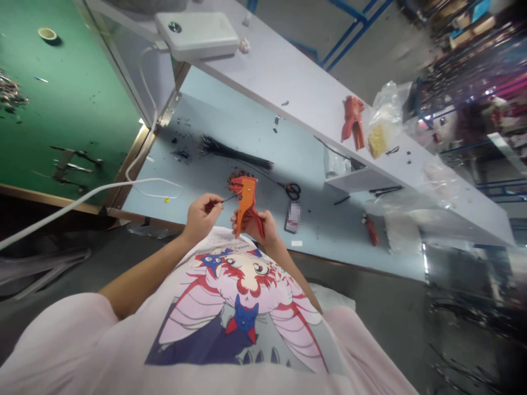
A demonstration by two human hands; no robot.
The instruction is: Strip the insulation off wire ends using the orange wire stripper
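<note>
My right hand (260,226) is closed around the handles of an orange wire stripper (246,200), held upright in front of my chest. My left hand (201,214) pinches a thin black wire (228,199) and holds its end at the stripper's jaws. Both hands hover just above the near edge of the light blue workbench (247,148). Behind the stripper lies a small pile of reddish bits (239,176), and further back a bundle of black wires (233,151).
Black-handled scissors (291,190) lie right of the hands. A second orange stripper (353,122) and plastic bags (385,118) sit on the white shelf (288,82). A white box (196,34) with a white cable (102,189) is at the upper left. A green mat (61,99) lies to the left.
</note>
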